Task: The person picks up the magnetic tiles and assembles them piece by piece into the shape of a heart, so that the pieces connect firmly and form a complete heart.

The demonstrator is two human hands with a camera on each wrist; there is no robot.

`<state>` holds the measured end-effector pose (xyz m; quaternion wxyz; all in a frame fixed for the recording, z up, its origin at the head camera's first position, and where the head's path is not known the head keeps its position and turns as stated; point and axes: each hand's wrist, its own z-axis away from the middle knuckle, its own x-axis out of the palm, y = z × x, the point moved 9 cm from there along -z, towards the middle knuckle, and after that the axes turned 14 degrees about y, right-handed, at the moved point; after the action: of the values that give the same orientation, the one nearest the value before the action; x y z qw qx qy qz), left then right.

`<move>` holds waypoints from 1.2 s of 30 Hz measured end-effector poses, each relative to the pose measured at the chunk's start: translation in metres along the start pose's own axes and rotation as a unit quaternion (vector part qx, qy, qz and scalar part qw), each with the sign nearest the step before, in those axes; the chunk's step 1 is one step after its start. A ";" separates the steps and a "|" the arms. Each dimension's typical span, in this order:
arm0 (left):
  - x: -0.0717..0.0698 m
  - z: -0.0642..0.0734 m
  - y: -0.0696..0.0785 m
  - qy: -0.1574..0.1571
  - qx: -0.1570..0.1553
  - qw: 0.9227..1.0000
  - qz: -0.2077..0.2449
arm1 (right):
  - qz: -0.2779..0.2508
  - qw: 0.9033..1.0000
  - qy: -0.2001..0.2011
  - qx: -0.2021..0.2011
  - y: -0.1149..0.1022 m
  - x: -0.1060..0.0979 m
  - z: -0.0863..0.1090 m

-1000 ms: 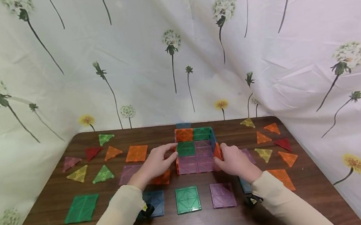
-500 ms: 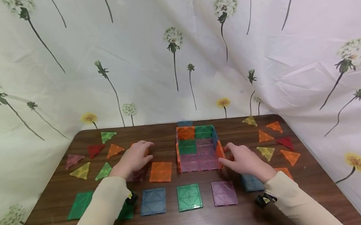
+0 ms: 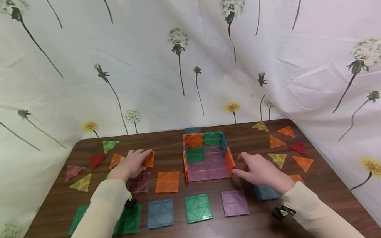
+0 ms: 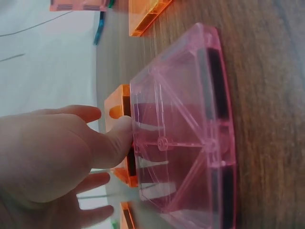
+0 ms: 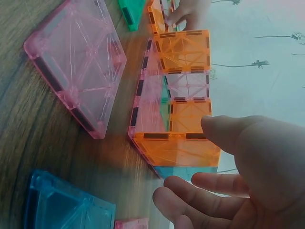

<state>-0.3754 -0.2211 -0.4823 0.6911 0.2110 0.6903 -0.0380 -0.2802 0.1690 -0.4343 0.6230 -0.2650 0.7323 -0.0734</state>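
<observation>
My left hand (image 3: pixel 130 165) spans an orange square magnetic tile (image 3: pixel 150 161) lying on the table at the left. In the left wrist view, its thumb (image 4: pixel 116 143) presses at the near edge of that tile, behind a pink-purple square tile (image 4: pixel 183 167). At the middle stands an open-fronted box of magnetic tiles, with purple floor tiles (image 3: pixel 197 171) and orange, green and blue walls. My right hand (image 3: pixel 258 168) hovers with spread, relaxed fingers beside the orange right wall (image 3: pixel 230 162). Its thumb overlaps the wall's edge in the right wrist view; nothing is held there.
Square tiles line the front: green (image 3: pixel 128 220), blue (image 3: pixel 160 213), light green (image 3: pixel 198 208), purple (image 3: pixel 235 202). Another orange square (image 3: pixel 167 182) lies left of the box. A blue tile (image 3: pixel 266 192) lies under the right wrist. Several triangles lie at both sides. A floral curtain (image 3: pixel 156 60) hangs behind.
My left hand has left the box's left wall, moved left and come down over the orange square tile. The right hand has loosened from the right wall and shifted slightly right.
</observation>
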 end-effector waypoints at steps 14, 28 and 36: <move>-0.032 -0.005 0.006 0.130 0.039 0.988 0.068 | 0.005 0.995 -0.008 -0.095 -0.015 -0.003 0.020; -0.114 0.026 0.127 0.273 0.165 0.919 0.232 | 0.085 0.965 -0.115 -0.218 -0.054 0.044 0.060; -0.083 0.026 0.209 0.199 0.253 0.919 0.230 | 0.108 0.969 -0.101 -0.196 -0.055 0.046 0.055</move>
<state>-0.2830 -0.0596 -0.3528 0.4529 0.5347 0.7133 -0.0085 -0.2153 0.1122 -0.4621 0.6339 -0.3071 0.6900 0.1668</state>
